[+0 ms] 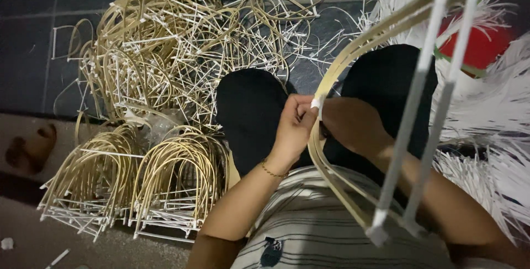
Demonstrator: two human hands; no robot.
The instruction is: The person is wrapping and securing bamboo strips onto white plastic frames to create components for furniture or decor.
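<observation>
My left hand [293,126] and my right hand [353,126] meet over my lap, both pinching a curved bundle of tan bamboo strips [353,54] at a small white binding near its bend. The arch rises toward the upper right, and two white plastic straws [419,114] span its two ends close to the camera. A thin bracelet sits on my left wrist. My knees in black trousers [251,114] lie beneath the hands.
A loose heap of finished arched frames [182,43] covers the dark tiled floor ahead. Two neat stacks of arches [138,180] stand at my left. A mass of white straws [491,109] and a red object [480,45] lie at the right.
</observation>
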